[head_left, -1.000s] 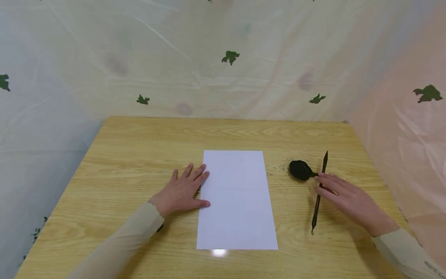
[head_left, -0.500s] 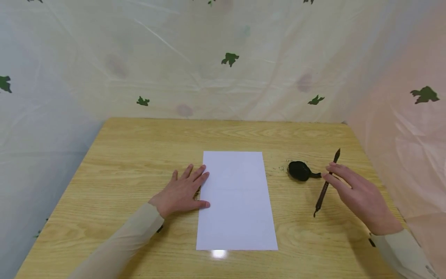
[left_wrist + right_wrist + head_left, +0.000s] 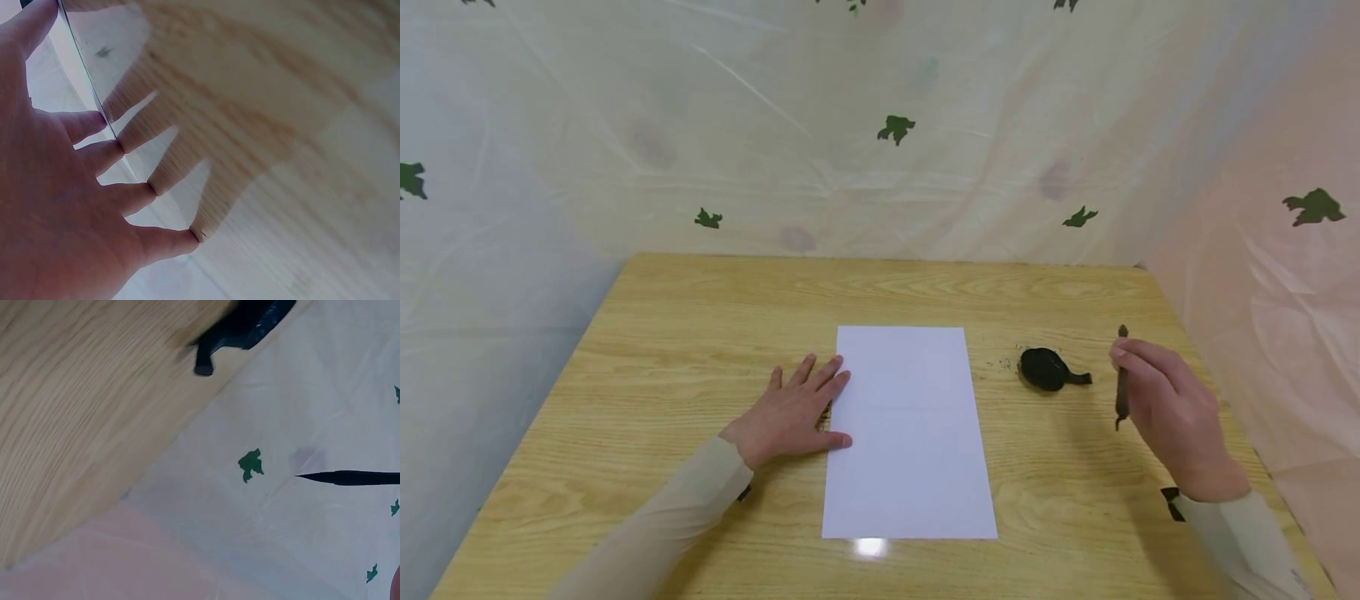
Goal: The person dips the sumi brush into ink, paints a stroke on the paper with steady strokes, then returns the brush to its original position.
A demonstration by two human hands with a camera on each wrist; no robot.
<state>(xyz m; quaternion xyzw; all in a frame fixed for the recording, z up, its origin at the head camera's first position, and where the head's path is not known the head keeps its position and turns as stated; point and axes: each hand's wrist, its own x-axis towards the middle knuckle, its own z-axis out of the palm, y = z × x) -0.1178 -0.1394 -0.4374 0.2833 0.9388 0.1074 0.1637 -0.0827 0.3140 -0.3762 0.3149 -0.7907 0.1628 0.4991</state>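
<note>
In the head view my left hand [image 3: 790, 417] lies spread, its thumb and some fingertips on the left edge of a white sheet of paper [image 3: 917, 433]. The left wrist view shows the same hand [image 3: 69, 187], fingers straight, with fingertips down on the glossy table. My right hand [image 3: 1180, 417] pinches a dark calligraphy brush [image 3: 1122, 383] above the table at the right. Seen from the right wrist, the brush's pointed black tip [image 3: 344, 477] stands out against the curtain. Left of that hand sits a black, spoon-shaped ink dish [image 3: 1043, 369] with a short handle.
The wooden table [image 3: 715, 317] carries the paper at its middle. Small black specks [image 3: 1004, 364] mark the wood beside the dish. Pale curtains [image 3: 775, 125] with green bird shapes stand behind the table and along both sides.
My right hand has lifted the brush from beside the dish handle and moved right, turning the brush more upright in view. The dish handle is now uncovered. My left hand and the paper stay put.
</note>
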